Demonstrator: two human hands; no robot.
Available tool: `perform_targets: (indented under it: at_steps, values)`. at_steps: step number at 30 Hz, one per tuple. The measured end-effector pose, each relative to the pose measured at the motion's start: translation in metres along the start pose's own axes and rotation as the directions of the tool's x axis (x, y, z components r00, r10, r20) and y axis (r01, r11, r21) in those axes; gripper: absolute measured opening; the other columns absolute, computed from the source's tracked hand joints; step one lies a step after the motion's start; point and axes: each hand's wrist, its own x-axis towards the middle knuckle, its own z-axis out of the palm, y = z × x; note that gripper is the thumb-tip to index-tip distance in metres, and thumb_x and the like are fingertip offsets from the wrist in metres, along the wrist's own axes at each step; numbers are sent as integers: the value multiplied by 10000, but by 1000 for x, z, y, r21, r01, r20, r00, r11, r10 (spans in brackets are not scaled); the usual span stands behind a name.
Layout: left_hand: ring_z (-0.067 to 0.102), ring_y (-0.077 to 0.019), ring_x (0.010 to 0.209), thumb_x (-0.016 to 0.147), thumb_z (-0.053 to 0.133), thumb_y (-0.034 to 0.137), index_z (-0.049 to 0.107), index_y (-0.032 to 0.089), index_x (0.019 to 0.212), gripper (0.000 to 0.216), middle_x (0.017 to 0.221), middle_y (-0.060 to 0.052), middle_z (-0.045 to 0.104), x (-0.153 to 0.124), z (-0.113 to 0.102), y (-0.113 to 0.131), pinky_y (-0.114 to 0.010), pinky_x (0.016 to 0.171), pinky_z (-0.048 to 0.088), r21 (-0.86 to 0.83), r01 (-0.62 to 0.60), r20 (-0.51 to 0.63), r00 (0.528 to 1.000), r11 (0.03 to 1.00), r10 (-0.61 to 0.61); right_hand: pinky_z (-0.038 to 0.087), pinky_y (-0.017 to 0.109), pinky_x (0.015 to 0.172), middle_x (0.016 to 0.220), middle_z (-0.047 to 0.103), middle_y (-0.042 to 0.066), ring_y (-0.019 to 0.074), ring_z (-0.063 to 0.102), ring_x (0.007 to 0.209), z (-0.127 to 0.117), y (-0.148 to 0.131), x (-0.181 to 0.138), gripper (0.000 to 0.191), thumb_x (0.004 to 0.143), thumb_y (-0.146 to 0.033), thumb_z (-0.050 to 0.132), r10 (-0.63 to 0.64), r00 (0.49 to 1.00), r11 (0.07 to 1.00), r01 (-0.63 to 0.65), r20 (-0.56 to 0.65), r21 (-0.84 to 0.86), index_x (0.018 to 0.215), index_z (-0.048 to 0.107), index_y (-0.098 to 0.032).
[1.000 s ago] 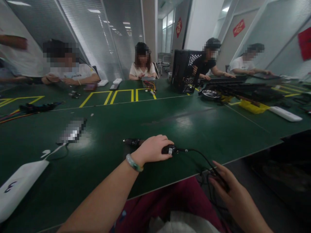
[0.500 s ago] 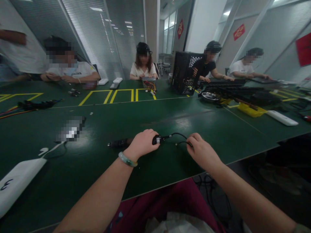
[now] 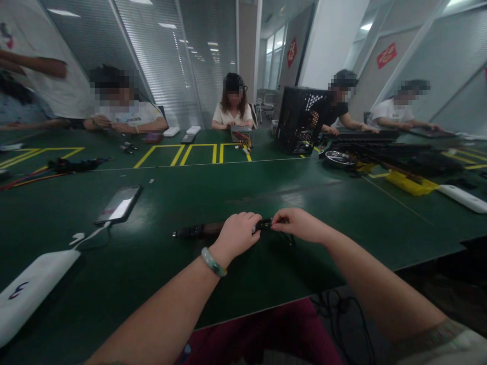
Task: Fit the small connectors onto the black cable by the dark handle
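Observation:
A long black tool [image 3: 198,231] lies on the green table [image 3: 266,192] in front of me. My left hand [image 3: 238,235], with a pale green bangle on its wrist, is closed over the tool's right end. My right hand [image 3: 300,225] is pinched on the black cable [image 3: 266,224] where it leaves that end. The two hands almost touch. The rest of the cable is hidden under my right hand and hangs off the table edge to the floor [image 3: 338,306].
A phone [image 3: 118,204] lies to the left with a white lead running to a white power bank [image 3: 32,289]. Several people sit round the far side. A black computer case [image 3: 302,120], a yellow tray [image 3: 409,182] and cable bundles [image 3: 72,165] lie on the table.
My right hand came up from beside my lap onto the table and closed in on the cable next to my left hand. The loose cable loop has been drawn in.

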Motion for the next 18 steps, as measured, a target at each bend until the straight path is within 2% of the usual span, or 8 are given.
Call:
perform_targets:
  at_steps: [3,9,11,14,18]
  values:
    - [578,-224,981,863,577,283,558,216,1082,230,1077,-42,619,2,1,0,-358,837,444,16,12,2,1000,1000,-12,442,244,673,815,684,4,144,614,738,0,3,22,175,849,-339,601,-59,998,993,56,19,105,891,662,-181]
    - [583,-223,961,881,549,288,559,218,1069,201,1068,-45,619,2,-2,-6,-360,823,441,17,34,10,999,999,-34,470,230,600,806,672,22,124,598,662,13,25,42,200,851,-337,582,-40,997,947,15,72,320,914,594,-148]
    - [586,-217,955,895,529,296,559,227,1070,191,1053,-37,623,2,-2,-7,-364,838,434,17,46,23,999,999,-47,461,220,568,782,667,18,116,583,628,17,35,41,186,841,-324,588,-24,995,949,-9,99,315,898,593,-147]
    - [577,-223,983,908,499,287,554,227,1077,188,1086,-43,617,1,1,-4,-385,875,419,25,65,10,998,998,-66,447,216,561,748,660,8,122,589,636,19,45,39,160,814,-300,613,-17,997,972,-2,77,235,882,612,-154]
    - [569,-229,981,910,467,252,545,197,1074,189,1069,-66,608,3,7,3,-393,875,418,35,116,-26,993,993,-115,450,218,579,734,659,0,130,610,654,20,45,39,111,797,-265,610,-26,998,982,14,62,187,843,617,-164]
